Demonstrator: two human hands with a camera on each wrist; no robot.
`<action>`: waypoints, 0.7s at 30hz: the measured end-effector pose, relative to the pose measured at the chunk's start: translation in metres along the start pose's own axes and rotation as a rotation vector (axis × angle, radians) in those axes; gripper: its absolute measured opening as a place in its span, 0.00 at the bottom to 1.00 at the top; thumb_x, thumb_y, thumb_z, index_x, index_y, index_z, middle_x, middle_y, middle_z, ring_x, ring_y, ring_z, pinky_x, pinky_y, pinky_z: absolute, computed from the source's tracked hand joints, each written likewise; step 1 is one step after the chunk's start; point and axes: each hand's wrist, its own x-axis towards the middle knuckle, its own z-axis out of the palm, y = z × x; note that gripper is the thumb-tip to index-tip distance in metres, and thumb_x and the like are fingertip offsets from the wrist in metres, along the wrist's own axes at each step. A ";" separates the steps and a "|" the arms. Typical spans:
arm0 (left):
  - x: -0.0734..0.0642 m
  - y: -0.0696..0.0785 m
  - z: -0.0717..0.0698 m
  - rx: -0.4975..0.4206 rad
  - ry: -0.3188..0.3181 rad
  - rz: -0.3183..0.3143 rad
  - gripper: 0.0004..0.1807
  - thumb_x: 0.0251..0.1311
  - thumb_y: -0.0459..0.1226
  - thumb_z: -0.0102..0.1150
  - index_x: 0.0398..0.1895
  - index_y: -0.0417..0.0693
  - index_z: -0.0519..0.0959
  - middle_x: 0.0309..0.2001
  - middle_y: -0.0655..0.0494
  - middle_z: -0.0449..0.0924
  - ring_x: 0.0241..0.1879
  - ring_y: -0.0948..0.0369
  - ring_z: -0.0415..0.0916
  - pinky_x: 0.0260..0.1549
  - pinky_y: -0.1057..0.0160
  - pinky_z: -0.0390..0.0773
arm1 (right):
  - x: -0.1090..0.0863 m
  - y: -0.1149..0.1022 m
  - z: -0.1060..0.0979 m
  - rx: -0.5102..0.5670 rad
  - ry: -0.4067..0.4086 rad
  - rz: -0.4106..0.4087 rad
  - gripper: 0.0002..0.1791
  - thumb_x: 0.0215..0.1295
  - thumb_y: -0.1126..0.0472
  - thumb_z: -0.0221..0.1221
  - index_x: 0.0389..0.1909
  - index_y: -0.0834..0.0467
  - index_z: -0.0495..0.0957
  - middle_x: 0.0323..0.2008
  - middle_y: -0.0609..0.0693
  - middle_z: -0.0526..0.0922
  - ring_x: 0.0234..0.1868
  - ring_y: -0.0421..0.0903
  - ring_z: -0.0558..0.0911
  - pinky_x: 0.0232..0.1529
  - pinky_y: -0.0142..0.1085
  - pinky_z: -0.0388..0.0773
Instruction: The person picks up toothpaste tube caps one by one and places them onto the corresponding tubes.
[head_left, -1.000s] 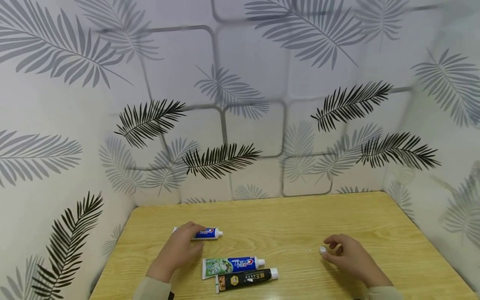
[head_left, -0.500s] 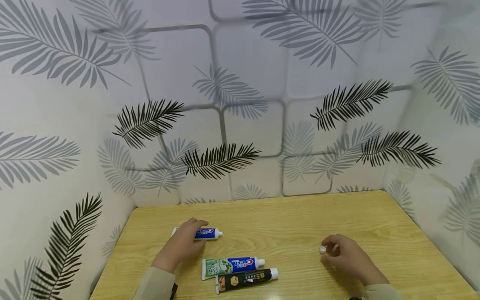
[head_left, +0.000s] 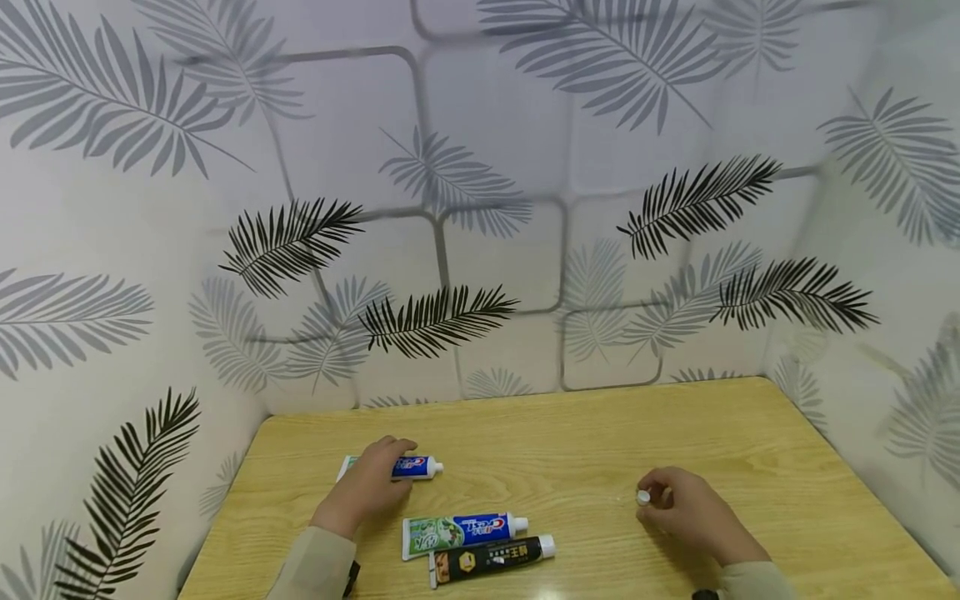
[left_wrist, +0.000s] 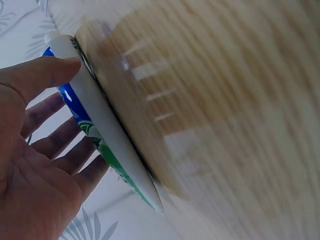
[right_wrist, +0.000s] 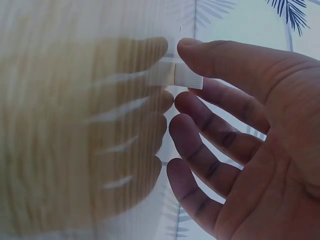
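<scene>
My left hand [head_left: 369,482] arches over a small blue, green and white toothpaste tube [head_left: 413,467] lying at the table's left. In the left wrist view, the thumb [left_wrist: 62,70] overlaps the tube's near side and the loosely spread fingers extend behind it. On the right side, my right hand [head_left: 686,510] is beside a small white cap [head_left: 643,497] standing on the table. The right wrist view puts the ridged cap [right_wrist: 188,77] just under the thumb tip, with the index finger partly behind it and the other fingers loosely bent.
Two more toothpaste tubes lie near the front: a blue and green one [head_left: 457,533] and a black one [head_left: 491,560] against it, both with white caps toward the right. The wooden table [head_left: 570,450] ends at a leaf-patterned wall [head_left: 510,250].
The left fingers have loosened and shifted slightly right over the tube, showing more of it. My right thumb and fingers have eased around the cap, which stays in place.
</scene>
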 end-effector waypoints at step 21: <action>0.003 -0.003 0.004 0.064 0.011 0.026 0.23 0.64 0.28 0.68 0.63 0.40 0.83 0.51 0.47 0.83 0.51 0.50 0.80 0.57 0.43 0.81 | -0.001 -0.011 0.005 -0.011 0.037 0.020 0.08 0.64 0.60 0.73 0.38 0.55 0.84 0.34 0.46 0.84 0.32 0.43 0.79 0.29 0.33 0.77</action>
